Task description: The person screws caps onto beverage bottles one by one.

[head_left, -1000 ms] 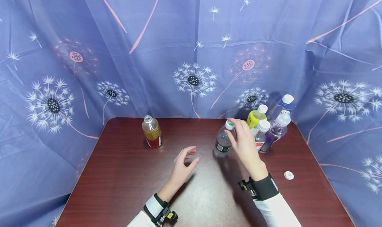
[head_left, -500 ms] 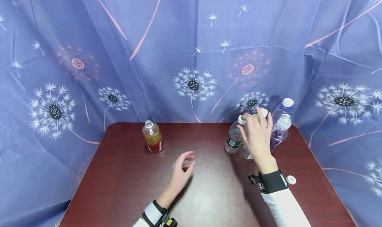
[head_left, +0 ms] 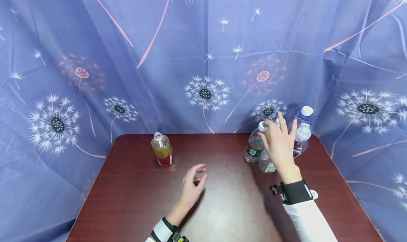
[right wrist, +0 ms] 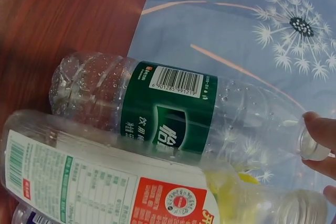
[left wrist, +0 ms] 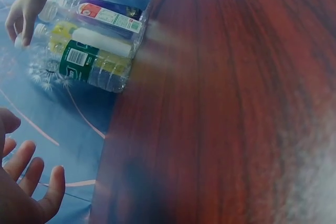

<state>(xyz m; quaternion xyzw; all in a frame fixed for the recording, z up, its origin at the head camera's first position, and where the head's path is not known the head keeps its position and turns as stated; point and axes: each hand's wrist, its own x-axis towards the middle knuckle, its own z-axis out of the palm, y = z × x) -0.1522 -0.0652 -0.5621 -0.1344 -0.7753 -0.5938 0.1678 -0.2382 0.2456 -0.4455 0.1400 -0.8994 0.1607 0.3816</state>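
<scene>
My right hand (head_left: 281,148) pinches a clear water bottle (head_left: 254,148) with a green label at its white cap, between thumb and fingers. The bottle stands upright. In the right wrist view, the green label (right wrist: 168,111) and fingertips at the neck show closely. Right beside it is a clear bottle with a white-and-red label (right wrist: 121,171), partly behind my hand in the head view. A yellow bottle (left wrist: 60,35) is mostly hidden there too. Over the middle of the table, my left hand (head_left: 190,189) holds nothing, its fingers relaxed and loosely bent.
Behind my right hand stand a purple-tinted bottle (head_left: 300,143) and a blue-labelled bottle (head_left: 305,116). A capless bottle with a yellow-and-red label (head_left: 163,150) stands at the back left. A loose white cap (head_left: 314,194) shows beside my right wrist. Behind the table hangs a blue curtain (head_left: 206,51).
The green-labelled water bottle has moved right with my right hand, up against the other bottles. My left hand has barely moved. The head view has tilted up slightly.
</scene>
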